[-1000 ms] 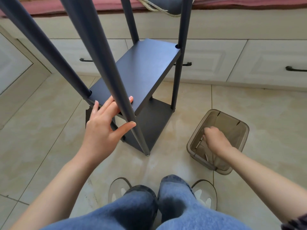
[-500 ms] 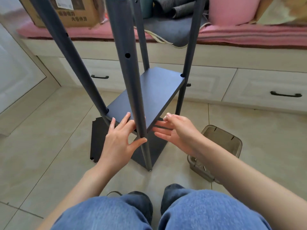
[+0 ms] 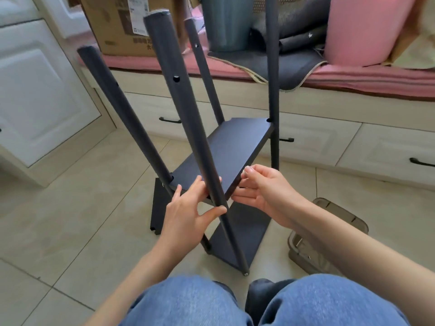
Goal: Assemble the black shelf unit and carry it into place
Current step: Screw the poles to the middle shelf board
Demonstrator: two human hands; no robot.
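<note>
The black shelf unit [image 3: 226, 147] stands on the glossy beige tiled floor [image 3: 70, 220]: matte flat boards, four round drilled poles. The left hand [image 3: 188, 208] grips the nearest pole [image 3: 188, 118]; the right hand [image 3: 263, 191] pinches the upper board's [image 3: 230, 142] edge, beside a translucent brown plastic bin [image 3: 329, 243].

Place: a room in a home.
Floor: beige tiles [image 3: 70, 208].
Storage: white window-seat drawers [image 3: 388, 149] with dark handles.
Seat: pink cushion [image 3: 376, 78], pink pillow [image 3: 367, 29], cardboard box [image 3: 113, 24].

Beige tiled floor [image 3: 70, 227] under my knees, black shelf unit [image 3: 237, 147] standing on it, clear plastic bin [image 3: 353, 222] to my right
</note>
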